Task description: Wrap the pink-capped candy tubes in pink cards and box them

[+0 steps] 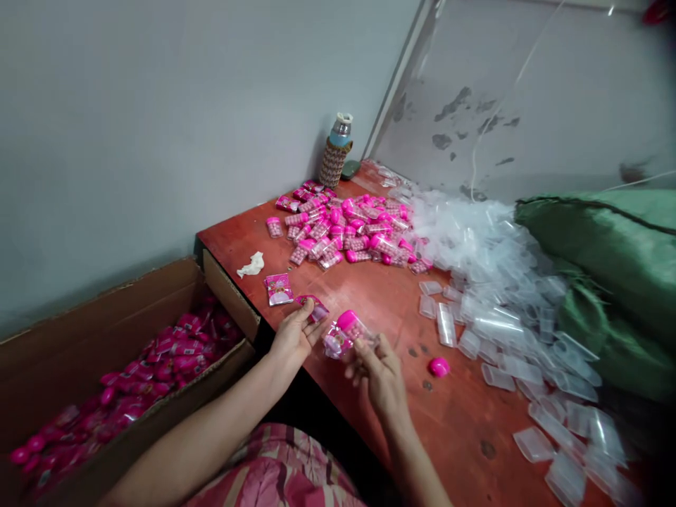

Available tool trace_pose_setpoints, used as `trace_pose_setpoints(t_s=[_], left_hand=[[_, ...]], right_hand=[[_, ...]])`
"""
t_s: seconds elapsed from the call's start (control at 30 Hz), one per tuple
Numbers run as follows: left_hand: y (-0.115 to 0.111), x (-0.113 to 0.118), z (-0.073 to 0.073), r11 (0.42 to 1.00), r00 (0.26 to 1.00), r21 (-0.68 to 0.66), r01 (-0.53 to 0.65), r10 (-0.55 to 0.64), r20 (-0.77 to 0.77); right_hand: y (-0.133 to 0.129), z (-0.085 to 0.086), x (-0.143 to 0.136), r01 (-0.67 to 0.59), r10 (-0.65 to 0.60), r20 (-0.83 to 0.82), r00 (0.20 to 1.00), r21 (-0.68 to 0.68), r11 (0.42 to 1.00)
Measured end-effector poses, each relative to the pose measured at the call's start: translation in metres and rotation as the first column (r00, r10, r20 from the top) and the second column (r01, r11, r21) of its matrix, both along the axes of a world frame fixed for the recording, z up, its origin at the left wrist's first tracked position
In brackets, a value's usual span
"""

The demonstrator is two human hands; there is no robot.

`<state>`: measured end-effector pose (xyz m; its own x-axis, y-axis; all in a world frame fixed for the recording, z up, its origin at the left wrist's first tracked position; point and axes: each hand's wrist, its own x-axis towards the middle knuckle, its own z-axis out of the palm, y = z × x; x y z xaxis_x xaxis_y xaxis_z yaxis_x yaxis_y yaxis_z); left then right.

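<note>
My left hand is over the near edge of the red table, its thumb and fingers closed on a pink printed sleeve. To its right, my right hand pinches a clear bottle with a pink cap, filled with small pink balls. A pink printed wrapper lies against the capped bottle, between the hands; which fingers touch it is unclear. Another flat pink packet rests on the table beyond my left hand. A loose pink cap sits right of my right hand.
Filled pink-capped bottles are heaped at the back, near a flask in a knitted cover. Clear empty tubes spread over the right side beside a green sack. A cardboard box of pink packets stands left; crumpled white tissue lies nearby.
</note>
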<state>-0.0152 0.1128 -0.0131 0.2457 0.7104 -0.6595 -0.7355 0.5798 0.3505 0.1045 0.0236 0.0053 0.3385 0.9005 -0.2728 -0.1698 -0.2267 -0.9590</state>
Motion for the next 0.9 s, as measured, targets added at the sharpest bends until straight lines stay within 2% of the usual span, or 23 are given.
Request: trace_pose_setpoints(t_s=[0.07, 0.17, 0.27, 0.4, 0.6, 0.77, 0.9], left_hand=[[-0.001, 0.005, 0.001, 1.0, 1.0, 0.0, -0.001, 0.001, 0.016], [-0.002, 0.012, 0.005, 1.0, 0.999, -0.016, -0.014, 0.015, 0.047], [-0.006, 0.018, 0.008, 0.998, 0.996, -0.02, 0.053, -0.051, 0.072], [-0.01, 0.022, 0.007, 0.987, 0.989, 0.073, 0.145, -0.146, 0.014], [-0.012, 0.021, 0.005, 0.959, 0.985, 0.223, 0.173, -0.162, -0.067], [-0.014, 0.016, 0.01, 0.92, 0.987, 0.359, 0.161, -0.141, -0.079], [-0.016, 0.016, 0.011, 0.871, 0.957, 0.398, 0.288, -0.254, -0.137]], right_hand=[[-0.008, -0.005, -0.017, 0.033, -0.03, -0.062, 0.998, 0.05, 0.998], [-0.006, -0.014, -0.03, 0.097, -0.088, -0.107, 0.99, 0.085, 0.992], [0.001, -0.019, -0.034, 0.159, -0.146, -0.119, 0.982, 0.11, 0.981], [0.005, -0.022, -0.036, 0.165, -0.147, -0.147, 0.978, 0.119, 0.979], [0.004, -0.029, -0.039, 0.114, -0.086, -0.275, 0.958, 0.085, 0.99], [0.004, -0.029, -0.039, 0.133, -0.114, -0.209, 0.971, 0.079, 0.988], [0.003, -0.025, -0.042, 0.141, -0.124, -0.173, 0.977, 0.09, 0.986]])
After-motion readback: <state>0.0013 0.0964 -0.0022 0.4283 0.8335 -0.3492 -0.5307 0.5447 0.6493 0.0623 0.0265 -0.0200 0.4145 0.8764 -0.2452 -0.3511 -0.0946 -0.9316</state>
